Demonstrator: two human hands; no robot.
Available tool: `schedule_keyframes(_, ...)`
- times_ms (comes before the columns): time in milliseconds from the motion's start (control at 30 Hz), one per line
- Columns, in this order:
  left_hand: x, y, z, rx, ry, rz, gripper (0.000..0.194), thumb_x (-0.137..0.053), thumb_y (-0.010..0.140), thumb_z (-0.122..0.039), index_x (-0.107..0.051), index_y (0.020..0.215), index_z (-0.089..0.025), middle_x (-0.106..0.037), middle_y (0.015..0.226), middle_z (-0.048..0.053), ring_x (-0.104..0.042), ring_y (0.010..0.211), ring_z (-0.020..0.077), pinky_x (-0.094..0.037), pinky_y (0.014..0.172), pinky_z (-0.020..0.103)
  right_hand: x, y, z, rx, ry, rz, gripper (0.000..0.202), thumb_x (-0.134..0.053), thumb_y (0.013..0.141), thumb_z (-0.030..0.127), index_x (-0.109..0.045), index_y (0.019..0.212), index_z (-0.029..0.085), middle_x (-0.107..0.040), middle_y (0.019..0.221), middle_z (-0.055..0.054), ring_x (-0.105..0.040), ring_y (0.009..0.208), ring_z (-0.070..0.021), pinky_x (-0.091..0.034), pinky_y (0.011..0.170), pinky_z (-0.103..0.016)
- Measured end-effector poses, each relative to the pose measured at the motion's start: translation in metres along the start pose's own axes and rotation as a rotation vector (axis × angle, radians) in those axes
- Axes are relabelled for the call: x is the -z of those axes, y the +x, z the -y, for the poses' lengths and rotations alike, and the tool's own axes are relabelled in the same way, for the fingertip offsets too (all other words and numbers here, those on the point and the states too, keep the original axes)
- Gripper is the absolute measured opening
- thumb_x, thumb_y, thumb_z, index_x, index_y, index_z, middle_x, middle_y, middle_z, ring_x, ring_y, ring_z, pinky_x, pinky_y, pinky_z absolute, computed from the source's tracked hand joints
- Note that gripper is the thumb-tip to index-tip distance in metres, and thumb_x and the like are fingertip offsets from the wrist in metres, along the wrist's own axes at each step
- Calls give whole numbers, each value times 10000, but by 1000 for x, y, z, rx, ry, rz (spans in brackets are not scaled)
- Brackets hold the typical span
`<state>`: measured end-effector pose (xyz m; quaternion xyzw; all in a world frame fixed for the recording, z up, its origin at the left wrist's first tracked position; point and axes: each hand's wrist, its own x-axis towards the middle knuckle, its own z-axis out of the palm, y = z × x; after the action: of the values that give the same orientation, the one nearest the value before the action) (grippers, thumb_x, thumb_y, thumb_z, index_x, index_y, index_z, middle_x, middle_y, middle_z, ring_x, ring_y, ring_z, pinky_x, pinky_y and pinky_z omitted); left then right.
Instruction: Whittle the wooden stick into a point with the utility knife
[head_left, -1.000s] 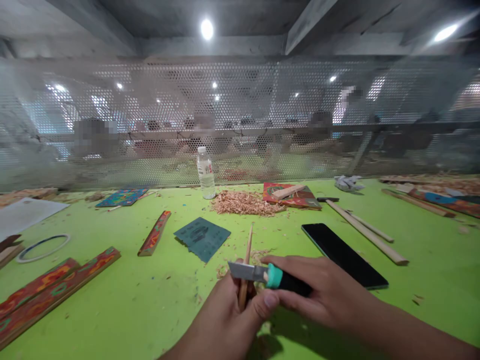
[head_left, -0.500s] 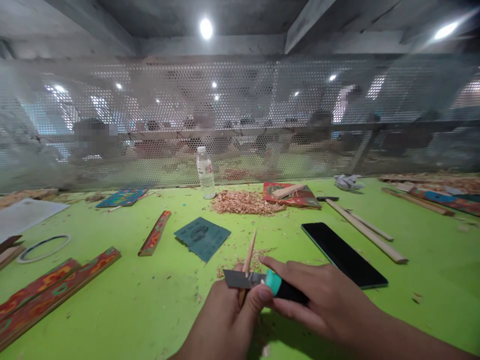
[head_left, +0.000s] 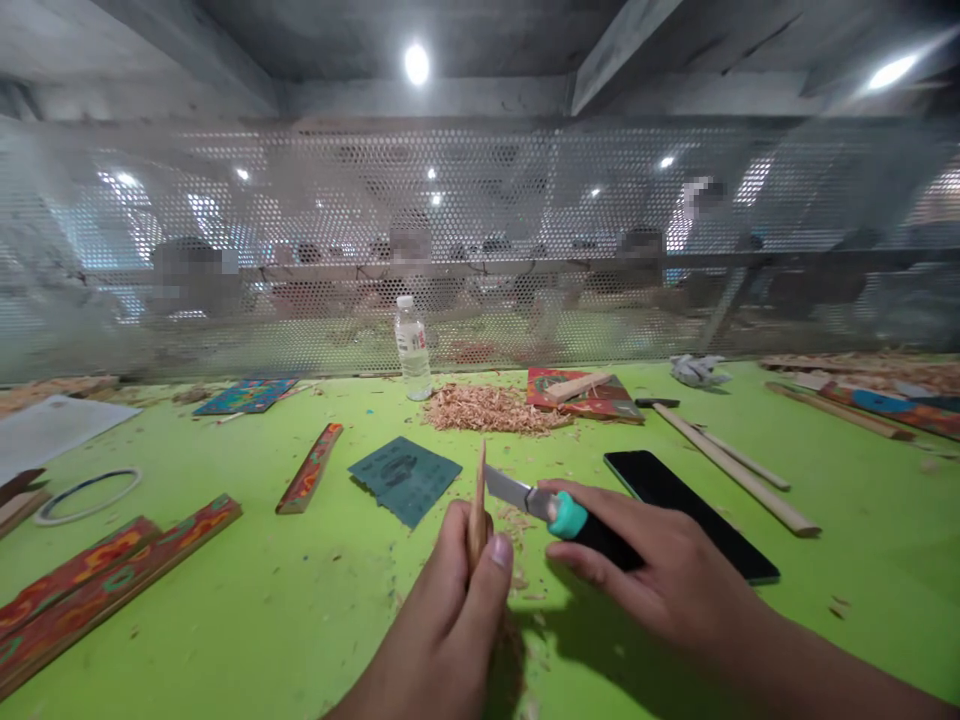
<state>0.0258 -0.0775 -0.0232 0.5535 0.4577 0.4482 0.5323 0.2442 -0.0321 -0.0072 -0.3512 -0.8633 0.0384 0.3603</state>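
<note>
My left hand (head_left: pixel 459 600) is closed around a slim wooden stick (head_left: pixel 478 505), whose pointed end stands up above the fingers. Its lower end is hidden in the palm. In my right hand (head_left: pixel 652 570) is a knife (head_left: pixel 574 515) with a black handle, a turquoise collar and a flat grey blade. The blade points left, with its tip right beside the upper part of the stick; I cannot tell whether they touch. Wood shavings (head_left: pixel 525 580) lie scattered on the green table (head_left: pixel 300 600) under both hands.
A black phone (head_left: pixel 690 515) lies right of my right hand. Ahead are green sandpaper (head_left: pixel 405 480), a shavings heap (head_left: pixel 491 408), a water bottle (head_left: pixel 413 350) and a hammer (head_left: pixel 739 470). Painted wood strips (head_left: pixel 120 590) and a tape ring (head_left: pixel 88 497) lie left. A perforated screen (head_left: pixel 480 250) stands behind.
The knife has come off the stick's lower part, moving up and to the right, and its blade has turned. The stick has shifted slightly left and stands more upright.
</note>
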Motion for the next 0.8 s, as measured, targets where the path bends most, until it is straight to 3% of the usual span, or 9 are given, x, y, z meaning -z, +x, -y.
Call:
schedule_keyframes(67,1,0,3,73,-66,98,502,-531,1001,-714,-524,1200,-253,-663,814,-5,-643,650,161,-548,633,266,3,4,-3,-50,74,22,467,-538,1079,571,-745,1217,175,-846,1088,-123,-827,918,-266,-663,800,-324)
schedule_keyframes(133,2,1,6,128,-125,193,527,-542,994,-720,-466,1226,-253,-561,636,-79,-525,459,119,-471,471,222,4,6,-6,-74,112,58,409,-597,1055,547,-758,1214,205,-848,1104,-103,-825,929,-270,-662,806,-330)
schedule_keyframes(233,3,2,7,186,-151,174,598,-601,979,-700,-429,1342,-258,-457,537,-134,-384,382,94,-380,399,190,3,6,-8,-62,126,125,417,-628,1040,537,-760,1266,212,-844,1149,-105,-825,966,-283,-660,839,-351)
schedule_keyframes(300,4,3,4,154,-146,118,591,-691,948,-655,-483,1333,-258,-527,643,-94,-449,482,100,-432,474,202,1,5,-9,-46,141,182,456,-625,1042,548,-757,1301,196,-833,1192,-122,-820,1014,-293,-656,873,-362)
schedule_keyframes(367,5,4,1,52,-145,86,504,-763,916,-608,-583,1195,-229,-592,834,-23,-557,711,132,-512,666,241,-1,2,-9,-24,151,230,503,-622,1042,566,-749,1336,178,-817,1234,-143,-811,1060,-305,-648,910,-378)
schedule_keyframes(467,5,5,0,-45,-131,111,488,-786,889,-618,-645,1090,-196,-609,1024,48,-567,962,209,-497,888,323,-4,-2,-8,16,155,283,560,-612,1045,584,-722,1389,156,-803,1262,-160,-809,1075,-307,-642,924,-380)
schedule_keyframes(567,5,6,1,-69,-121,161,526,-780,893,-618,-667,1183,-195,-631,1088,79,-561,1035,260,-466,959,385,-5,-4,-8,55,193,317,552,-612,1051,575,-706,1406,164,-803,1272,-149,-817,1052,-286,-645,883,-341)
schedule_keyframes(800,5,5,-3,-32,-19,149,307,-748,953,-488,-705,1033,-195,-666,1032,71,-578,1034,267,-439,973,376,-7,-11,-11,85,51,311,554,-613,1061,503,-649,1473,134,-823,1196,-168,-829,958,-302,-662,781,-367)
